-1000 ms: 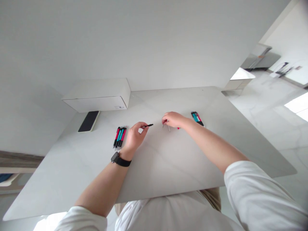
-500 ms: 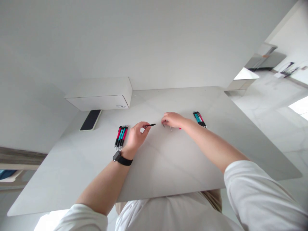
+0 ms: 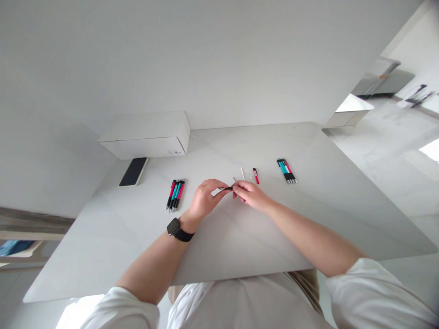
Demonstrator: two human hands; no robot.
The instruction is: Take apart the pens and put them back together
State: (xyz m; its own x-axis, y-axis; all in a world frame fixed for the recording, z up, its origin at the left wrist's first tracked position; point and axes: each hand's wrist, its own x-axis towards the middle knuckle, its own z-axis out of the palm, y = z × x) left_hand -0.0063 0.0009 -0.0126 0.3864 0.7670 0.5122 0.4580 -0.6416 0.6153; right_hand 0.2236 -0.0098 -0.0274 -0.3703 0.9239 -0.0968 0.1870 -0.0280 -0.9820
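Note:
My left hand point(image 3: 205, 197) pinches a slim black pen part point(image 3: 225, 188) between thumb and fingertips, held level just above the table. At the right end of that part, the closed fingertips of my right hand point(image 3: 252, 193) meet it; anything small between them is hidden. Beyond my right hand lie a white refill tube point(image 3: 243, 174), a red pen barrel with a black clip point(image 3: 256, 176) and a tiny thin piece point(image 3: 234, 178), perhaps a spring.
Several red and teal pens point(image 3: 176, 195) lie side by side left of my hands, with another row of pens point(image 3: 286, 171) at the right. A dark-screened phone point(image 3: 133, 172) rests near a white box point(image 3: 146, 137) against the wall. The white table point(image 3: 113, 251) has rounded corners.
My right hand has come back from the small parts to the black part's end, uncovering the refill tube and red barrel. My left hand has moved right and slightly nearer me.

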